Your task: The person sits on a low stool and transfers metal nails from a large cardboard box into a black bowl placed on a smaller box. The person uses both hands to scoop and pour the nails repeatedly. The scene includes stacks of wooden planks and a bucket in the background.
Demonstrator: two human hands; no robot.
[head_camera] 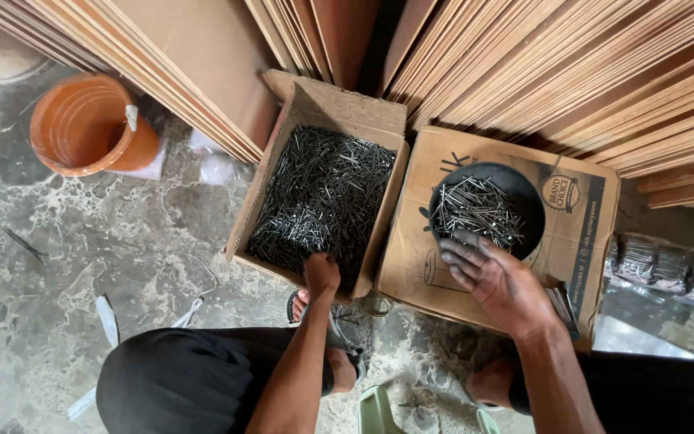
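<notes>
An open cardboard box (263, 189) on the floor is filled with dark steel nails (323, 193). My left hand (321, 273) reaches into its near edge, fingers buried among the nails. To the right, a black round bowl (524, 193) holding a heap of nails (475, 210) rests on a closed cardboard box (419, 241). My right hand (496, 277) grips the bowl's near rim, fingers spread over the edge.
Stacked plywood sheets (524, 72) lean behind the boxes. An orange plastic bucket (90, 124) stands at the upper left. Clear bags of nails (668, 269) lie at the right. My knees and sandalled feet (339, 362) are close below, on a mottled stone floor.
</notes>
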